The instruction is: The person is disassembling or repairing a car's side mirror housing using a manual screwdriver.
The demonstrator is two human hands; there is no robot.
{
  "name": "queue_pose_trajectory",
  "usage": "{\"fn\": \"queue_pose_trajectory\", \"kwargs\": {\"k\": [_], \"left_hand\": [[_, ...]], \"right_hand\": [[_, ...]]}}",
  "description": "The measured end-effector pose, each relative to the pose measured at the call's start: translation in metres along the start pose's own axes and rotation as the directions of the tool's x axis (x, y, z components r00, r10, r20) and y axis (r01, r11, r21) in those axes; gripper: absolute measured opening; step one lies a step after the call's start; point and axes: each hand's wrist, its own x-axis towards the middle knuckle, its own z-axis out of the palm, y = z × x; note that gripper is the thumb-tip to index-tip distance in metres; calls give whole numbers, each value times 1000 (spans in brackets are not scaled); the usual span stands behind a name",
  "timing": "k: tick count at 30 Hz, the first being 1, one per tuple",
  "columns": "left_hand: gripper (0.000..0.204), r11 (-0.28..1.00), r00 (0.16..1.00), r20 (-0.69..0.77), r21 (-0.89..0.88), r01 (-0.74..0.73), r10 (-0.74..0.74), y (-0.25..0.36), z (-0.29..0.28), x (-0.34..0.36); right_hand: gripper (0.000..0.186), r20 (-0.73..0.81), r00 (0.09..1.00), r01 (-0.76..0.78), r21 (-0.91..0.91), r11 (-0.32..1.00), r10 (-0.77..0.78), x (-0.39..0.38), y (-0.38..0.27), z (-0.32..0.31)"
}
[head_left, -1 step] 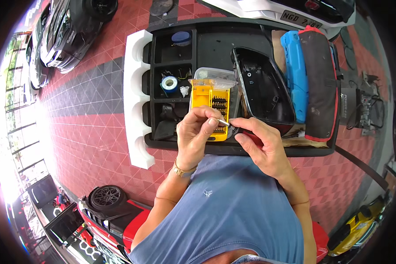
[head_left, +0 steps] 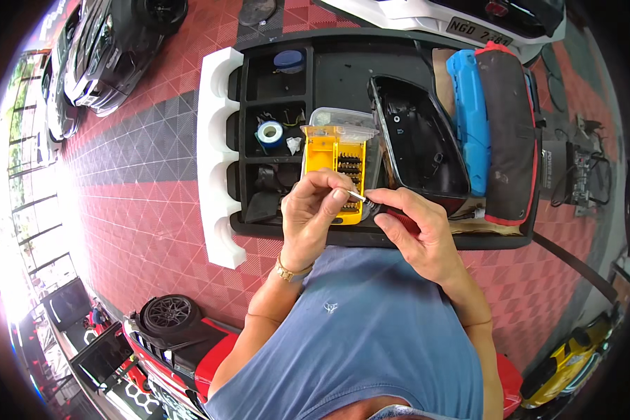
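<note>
My left hand pinches a thin, light metal rod between thumb and fingertips. Across from it, my right hand has its thumb and index finger apart, the index fingertip close to or touching the rod's end. Too small to make out is what lies at that end. Just below both hands lies an open yellow bit case with rows of small screwdriver bits and a raised clear lid. The hands hide part of the case.
A black tray with compartments holds a tape roll, a blue lid and an open black plastic shell. To the right lie a blue case and a dark tool roll. White foam borders the left side.
</note>
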Motion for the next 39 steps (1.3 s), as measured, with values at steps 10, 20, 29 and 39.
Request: {"fn": "queue_pose_trajectory", "kwargs": {"k": [10,20,29,39], "left_hand": [[7,971,953,292,189,-143,84,11,-10,-2],[16,864,923,314,376,-335,221,19,1,-1],[16,396,891,290,816,-421,349,98,-4,121],[29,111,765,642,764,-635,-44,-48,-64,263]], "right_hand": [[31,377,863,-494,489,719,337,-6,-4,-18],[29,44,997,52,109,993,-57,-8,-3,-8],[26,5,969,-208,567,797,248,-15,3,-25],[28,-49,952,-156,773,615,303,-17,24,-41]]}}
